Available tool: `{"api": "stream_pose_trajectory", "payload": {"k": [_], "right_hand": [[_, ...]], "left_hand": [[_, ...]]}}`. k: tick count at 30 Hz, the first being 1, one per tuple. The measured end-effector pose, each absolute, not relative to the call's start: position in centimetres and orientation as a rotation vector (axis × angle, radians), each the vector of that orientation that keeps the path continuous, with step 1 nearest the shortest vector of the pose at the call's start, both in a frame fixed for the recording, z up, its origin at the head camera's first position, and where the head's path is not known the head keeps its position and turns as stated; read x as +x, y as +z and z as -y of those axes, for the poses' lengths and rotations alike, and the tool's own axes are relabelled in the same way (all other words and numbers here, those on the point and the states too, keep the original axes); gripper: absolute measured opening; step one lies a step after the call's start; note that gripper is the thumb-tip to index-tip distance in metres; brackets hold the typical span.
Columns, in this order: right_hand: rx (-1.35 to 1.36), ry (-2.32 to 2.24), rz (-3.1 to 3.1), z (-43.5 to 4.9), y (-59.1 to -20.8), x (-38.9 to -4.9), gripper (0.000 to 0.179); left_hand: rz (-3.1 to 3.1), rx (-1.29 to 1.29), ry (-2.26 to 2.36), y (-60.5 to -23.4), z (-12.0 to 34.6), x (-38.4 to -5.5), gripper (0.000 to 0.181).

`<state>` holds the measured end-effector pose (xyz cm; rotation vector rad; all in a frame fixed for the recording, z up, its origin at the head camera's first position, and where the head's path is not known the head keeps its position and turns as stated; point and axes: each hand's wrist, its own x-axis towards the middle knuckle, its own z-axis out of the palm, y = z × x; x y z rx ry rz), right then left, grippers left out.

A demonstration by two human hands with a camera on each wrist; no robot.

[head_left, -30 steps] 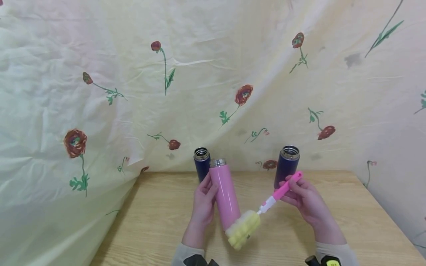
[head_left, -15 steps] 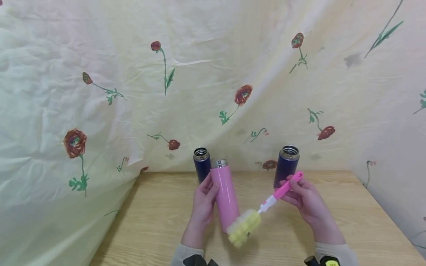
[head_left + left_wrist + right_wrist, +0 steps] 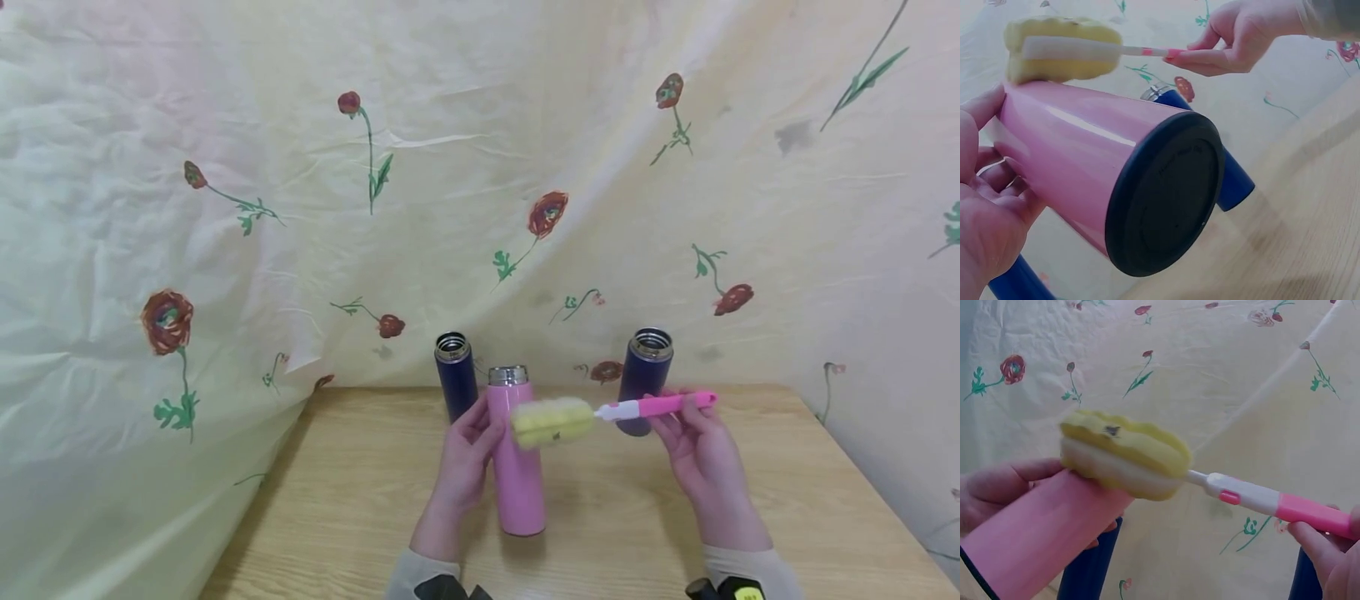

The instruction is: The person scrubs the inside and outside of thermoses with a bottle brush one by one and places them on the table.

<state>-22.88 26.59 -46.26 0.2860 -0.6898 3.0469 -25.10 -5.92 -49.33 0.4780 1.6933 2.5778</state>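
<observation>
My left hand [image 3: 467,458] grips a pink thermos bottle [image 3: 519,492] around its upper body. The bottle is lidless, its steel neck pointing up and its black base showing in the left wrist view. A bottle brush [image 3: 555,422] with a yellow and white sponge head is in my right hand [image 3: 701,454], which pinches the pink handle [image 3: 1313,514] between thumb and fingers. Lying nearly level, the sponge head overlaps the upper part of the pink bottle in the head view. In the right wrist view the sponge hides the bottle's mouth.
Two dark blue lidless bottles stand at the back of the wooden table [image 3: 345,500]: a left bottle [image 3: 457,383] behind my left hand and a right bottle [image 3: 643,371] behind my right hand. A flowered cloth [image 3: 450,208] hangs behind and down the left side.
The brush head has swung up from beside the bottle's base to its upper part, and the handle has shifted right. The pink bottle has turned more upright, its base moving slightly right.
</observation>
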Motion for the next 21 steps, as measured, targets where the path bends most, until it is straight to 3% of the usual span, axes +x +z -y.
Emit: {"api": "stream_pose_trajectory", "payload": {"k": [12,21], "right_hand": [[0.012,3.058,0.286,-26.0,-45.3,-22.2,0.006],[0.046,3.023,0.311,-25.2,-44.7,-21.6,0.007]], "left_hand": [[-1.794,0.539,2.460,-49.0,5.7,-24.5,0.066],[-1.858,0.480,2.499,-48.9,5.6,-24.7,0.086]]}}
